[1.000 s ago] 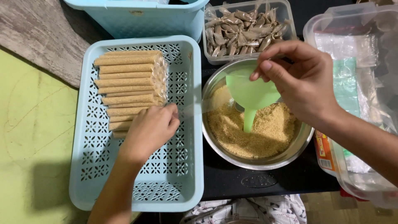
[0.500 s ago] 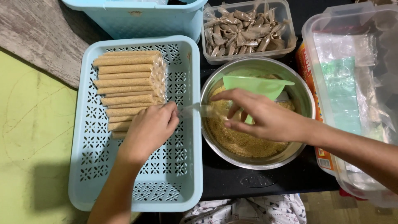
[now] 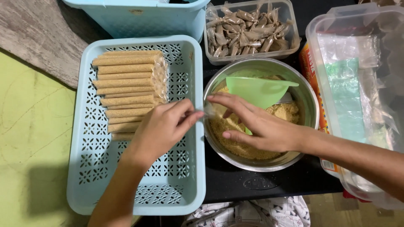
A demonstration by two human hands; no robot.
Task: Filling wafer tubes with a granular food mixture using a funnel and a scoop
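Both hands pinch one clear thin wrapper (image 3: 207,111) over the bowl's (image 3: 309,126) left rim: left hand (image 3: 162,128) fingers closed on it, right hand (image 3: 261,126) thumb and forefinger at its mouth. Risk: a loose grip lets it slip, or the green funnel (image 3: 259,90) tips and spills crumb mix (image 3: 235,138) toward the blue tray (image 3: 185,185) of filled sticks (image 3: 126,90).
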